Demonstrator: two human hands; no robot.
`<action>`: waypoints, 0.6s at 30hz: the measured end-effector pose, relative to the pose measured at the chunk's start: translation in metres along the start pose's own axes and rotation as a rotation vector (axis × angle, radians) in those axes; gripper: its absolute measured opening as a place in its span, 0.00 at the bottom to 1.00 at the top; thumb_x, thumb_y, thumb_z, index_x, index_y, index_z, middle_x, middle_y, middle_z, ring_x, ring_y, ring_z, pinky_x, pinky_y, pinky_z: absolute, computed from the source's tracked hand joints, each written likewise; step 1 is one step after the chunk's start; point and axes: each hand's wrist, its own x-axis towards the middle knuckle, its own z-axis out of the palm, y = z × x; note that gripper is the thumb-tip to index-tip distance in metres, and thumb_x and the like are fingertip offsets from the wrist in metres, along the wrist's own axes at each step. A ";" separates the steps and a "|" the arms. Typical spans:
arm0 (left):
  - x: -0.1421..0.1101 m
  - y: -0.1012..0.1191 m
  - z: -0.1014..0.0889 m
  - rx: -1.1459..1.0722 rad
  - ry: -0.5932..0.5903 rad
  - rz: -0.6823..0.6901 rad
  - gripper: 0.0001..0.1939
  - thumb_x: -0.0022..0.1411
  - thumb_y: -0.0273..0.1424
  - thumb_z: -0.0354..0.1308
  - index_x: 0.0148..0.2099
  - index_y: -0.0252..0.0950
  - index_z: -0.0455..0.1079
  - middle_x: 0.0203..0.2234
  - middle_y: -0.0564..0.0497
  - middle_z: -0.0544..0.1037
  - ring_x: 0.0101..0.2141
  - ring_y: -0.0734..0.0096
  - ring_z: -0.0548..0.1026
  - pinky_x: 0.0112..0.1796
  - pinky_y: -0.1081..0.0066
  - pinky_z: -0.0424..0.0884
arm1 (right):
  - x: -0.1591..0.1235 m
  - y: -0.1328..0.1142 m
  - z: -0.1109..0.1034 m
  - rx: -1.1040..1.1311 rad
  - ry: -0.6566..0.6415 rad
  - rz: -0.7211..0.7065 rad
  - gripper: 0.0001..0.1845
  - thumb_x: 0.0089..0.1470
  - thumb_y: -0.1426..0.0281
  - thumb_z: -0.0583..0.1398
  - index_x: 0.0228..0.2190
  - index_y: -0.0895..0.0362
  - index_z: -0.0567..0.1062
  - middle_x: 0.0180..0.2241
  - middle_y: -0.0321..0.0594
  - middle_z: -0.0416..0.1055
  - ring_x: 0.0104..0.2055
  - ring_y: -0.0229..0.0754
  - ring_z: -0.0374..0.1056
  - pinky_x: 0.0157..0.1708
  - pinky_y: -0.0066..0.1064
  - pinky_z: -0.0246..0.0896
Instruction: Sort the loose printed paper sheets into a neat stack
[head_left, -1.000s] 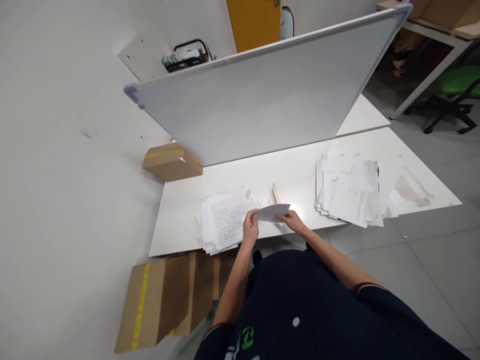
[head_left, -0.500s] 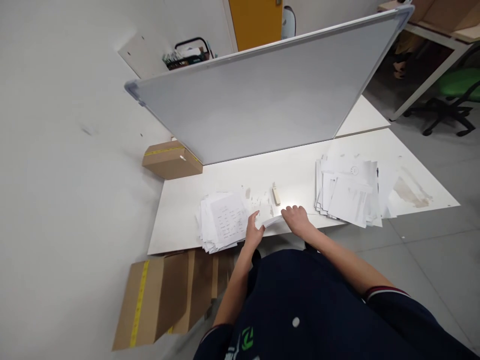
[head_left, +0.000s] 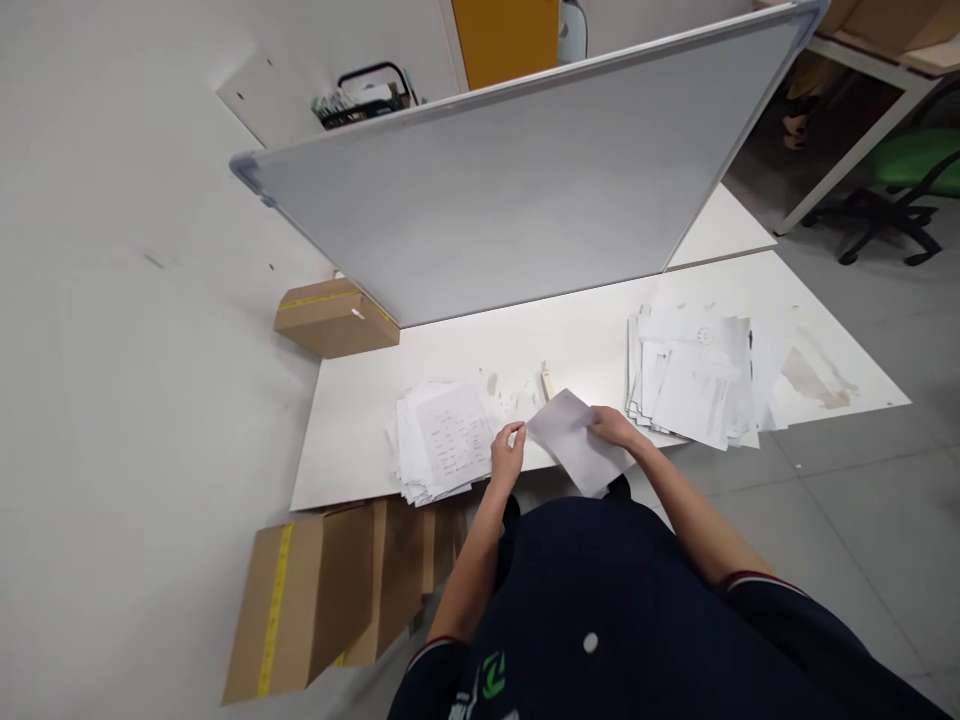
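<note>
My right hand [head_left: 613, 427] is closed on the edge of a white sheet of paper [head_left: 576, 445], which is tilted over the table's front edge. Its left corner reaches my left hand [head_left: 508, 455], whose fingertips are pinched together there; whether they grip the corner or something small is unclear. Left of that hand lies a loose stack of papers [head_left: 452, 445], the top sheet covered in short lines of writing. A second, untidy paper stack [head_left: 690, 385] is to the right of my right hand. Behind the sheet, a small cream-coloured oblong object [head_left: 547, 382] is partly covered.
A large whiteboard [head_left: 510, 190] stands across the back of the white table [head_left: 345, 430]. One cardboard box [head_left: 341, 318] sits at its left end, and more cardboard boxes [head_left: 300, 610] stand below the front left edge. A green chair [head_left: 915, 165] is at far right.
The sheet, earlier seen nearly edge-on between both hands, now shows its broad face and hides part of the cream object. My right hand has shifted slightly right; the left fingers have closed together.
</note>
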 end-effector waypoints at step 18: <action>0.033 -0.001 0.041 0.445 -0.340 -0.057 0.26 0.58 0.26 0.45 0.60 0.41 0.54 0.46 0.44 0.68 0.46 0.63 0.67 0.46 0.64 0.61 | 0.021 0.070 0.037 0.602 -0.170 0.479 0.17 0.56 0.66 0.55 0.46 0.60 0.66 0.45 0.44 0.65 0.43 0.43 0.65 0.40 0.40 0.64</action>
